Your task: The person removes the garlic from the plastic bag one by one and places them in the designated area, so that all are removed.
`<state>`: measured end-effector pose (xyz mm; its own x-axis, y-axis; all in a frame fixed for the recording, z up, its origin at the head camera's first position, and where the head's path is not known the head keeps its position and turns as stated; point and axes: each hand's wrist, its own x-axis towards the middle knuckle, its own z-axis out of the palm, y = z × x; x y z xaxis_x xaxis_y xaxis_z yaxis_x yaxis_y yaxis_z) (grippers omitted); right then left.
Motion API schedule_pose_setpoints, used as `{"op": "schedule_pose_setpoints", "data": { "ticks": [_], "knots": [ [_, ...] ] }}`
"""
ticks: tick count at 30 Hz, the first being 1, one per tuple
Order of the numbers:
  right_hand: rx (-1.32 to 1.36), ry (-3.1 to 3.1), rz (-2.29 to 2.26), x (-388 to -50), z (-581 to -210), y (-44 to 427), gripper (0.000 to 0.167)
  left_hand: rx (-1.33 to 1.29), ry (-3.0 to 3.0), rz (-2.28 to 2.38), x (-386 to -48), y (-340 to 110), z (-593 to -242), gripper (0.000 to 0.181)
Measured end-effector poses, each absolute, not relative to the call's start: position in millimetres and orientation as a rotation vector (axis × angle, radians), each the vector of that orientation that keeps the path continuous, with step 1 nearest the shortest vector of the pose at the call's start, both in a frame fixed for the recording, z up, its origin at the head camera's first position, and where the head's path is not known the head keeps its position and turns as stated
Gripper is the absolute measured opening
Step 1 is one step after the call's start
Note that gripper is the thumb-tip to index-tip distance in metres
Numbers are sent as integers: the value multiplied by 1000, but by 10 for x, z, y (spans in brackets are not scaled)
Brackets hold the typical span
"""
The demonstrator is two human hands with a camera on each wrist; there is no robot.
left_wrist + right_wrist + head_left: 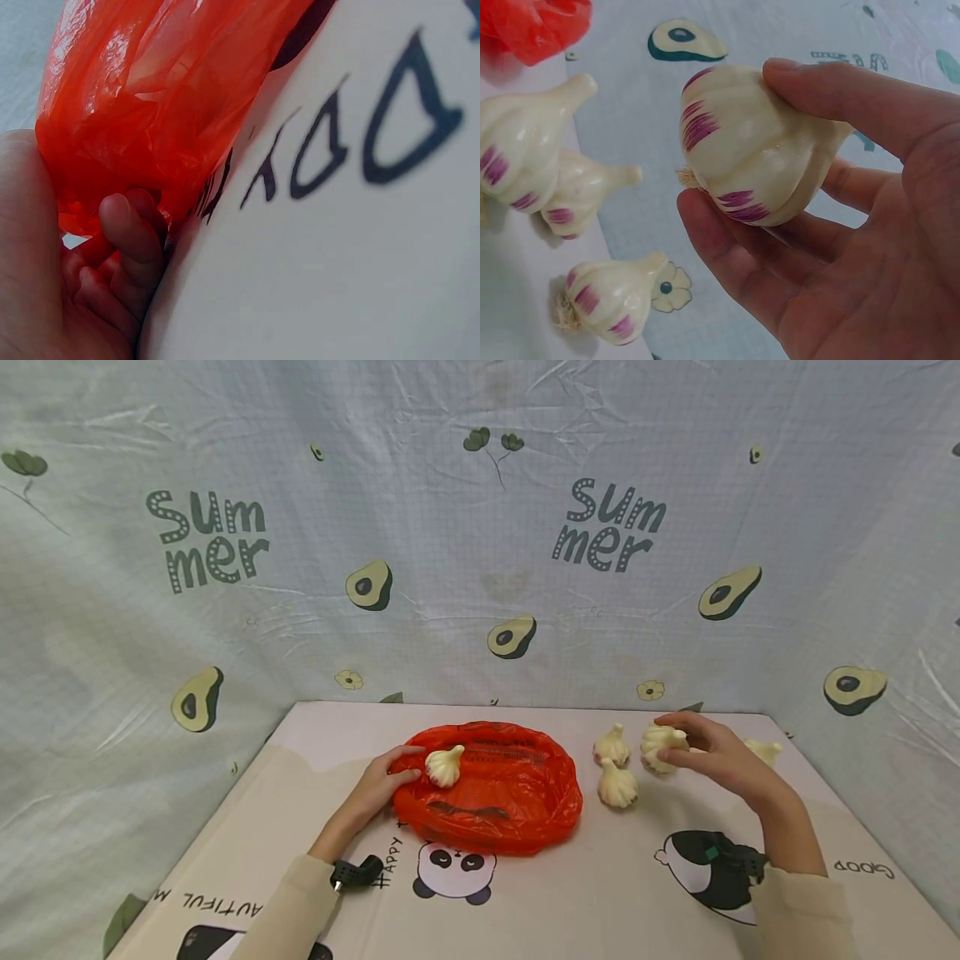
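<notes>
A red plastic bag (487, 810) lies with its mouth spread wide, and one garlic bulb (444, 767) rests inside at its left. My left hand (382, 781) grips the bag's left rim; the left wrist view shows curled fingers (131, 232) against the crumpled plastic. My right hand (723, 760) holds a garlic bulb (660, 747) between thumb and fingers. Purple streaks mark this held bulb (754, 150) in the right wrist view. Two more bulbs, one farther back (611, 746) and one nearer (618, 787), sit close together between the bag and my right hand.
Another garlic bulb (765, 751), partly hidden, lies right of my right hand. The pale table covering (585, 893) carries panda drawings and lettering. A curtain printed with avocados (480, 527) hangs behind the table's back edge.
</notes>
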<state>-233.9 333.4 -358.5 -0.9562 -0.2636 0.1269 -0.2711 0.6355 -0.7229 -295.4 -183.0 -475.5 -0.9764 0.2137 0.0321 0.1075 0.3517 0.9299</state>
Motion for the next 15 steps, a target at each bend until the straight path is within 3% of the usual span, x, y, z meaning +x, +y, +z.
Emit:
{"op": "schedule_pose_setpoints", "data": {
  "ticks": [15],
  "knots": [
    [413, -2857, 1246, -2367, -3669, 3420, 54, 304, 2514, 1720, -2959, -1821, -4757, 44]
  ]
}}
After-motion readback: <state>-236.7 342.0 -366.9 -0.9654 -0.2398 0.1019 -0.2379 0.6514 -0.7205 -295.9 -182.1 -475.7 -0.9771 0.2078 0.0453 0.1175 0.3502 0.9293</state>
